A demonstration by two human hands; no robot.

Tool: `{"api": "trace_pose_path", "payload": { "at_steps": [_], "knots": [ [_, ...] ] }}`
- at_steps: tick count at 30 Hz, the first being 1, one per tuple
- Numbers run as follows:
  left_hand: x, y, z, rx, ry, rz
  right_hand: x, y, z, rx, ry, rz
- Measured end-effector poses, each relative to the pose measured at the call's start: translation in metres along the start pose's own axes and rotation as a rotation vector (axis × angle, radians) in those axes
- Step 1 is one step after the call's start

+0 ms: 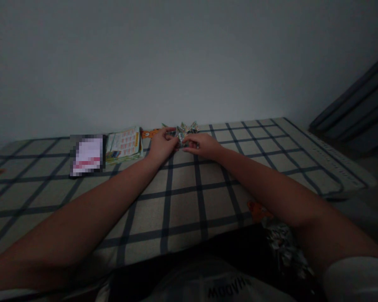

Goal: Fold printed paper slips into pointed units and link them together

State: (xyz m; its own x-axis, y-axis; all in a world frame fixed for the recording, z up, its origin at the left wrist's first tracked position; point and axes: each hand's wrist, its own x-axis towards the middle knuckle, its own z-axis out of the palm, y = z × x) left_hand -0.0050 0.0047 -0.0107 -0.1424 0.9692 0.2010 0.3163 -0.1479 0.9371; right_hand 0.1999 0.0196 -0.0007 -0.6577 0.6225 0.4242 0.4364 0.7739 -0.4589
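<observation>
The left hand (164,142) is nearly closed, its thumb and forefinger bent toward each other, and it seems to pinch the left edge of a piece of folded paper (180,132) just above the centre of the frame. The right hand (204,145) meets it from the other side, fingers curled, with a small gap between forefinger and thumb; its tips are at the paper, but in this dim light I cannot tell whether they grip it or only press on it. The step in hand looks like shaping or fitting that piece, with both hands at close finger work. As I judge it, the next move calls for the left hand to hold steady while the right fingertips work lightly, since thin paper bends easily. Just behind the fingers are more pointed paper shapes (192,127); whether they join the held piece is too small to tell. Left of the left hand lies a stack of printed sheets (126,142), and beside it, left of centre, a flat item (87,155) that is blurred out. All this rests on a checked cloth (182,180), with a bare wall (189,63) filling the top and a dark curtain (359,92) at upper right.
</observation>
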Motion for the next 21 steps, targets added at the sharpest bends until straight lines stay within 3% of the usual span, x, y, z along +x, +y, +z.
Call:
{"api": "trace_pose_path", "payload": {
  "at_steps": [21],
  "knots": [
    [-0.008,0.015,0.001,-0.01,-0.061,-0.053,-0.002,-0.006,-0.001,-0.082,-0.007,0.035]
  ]
}}
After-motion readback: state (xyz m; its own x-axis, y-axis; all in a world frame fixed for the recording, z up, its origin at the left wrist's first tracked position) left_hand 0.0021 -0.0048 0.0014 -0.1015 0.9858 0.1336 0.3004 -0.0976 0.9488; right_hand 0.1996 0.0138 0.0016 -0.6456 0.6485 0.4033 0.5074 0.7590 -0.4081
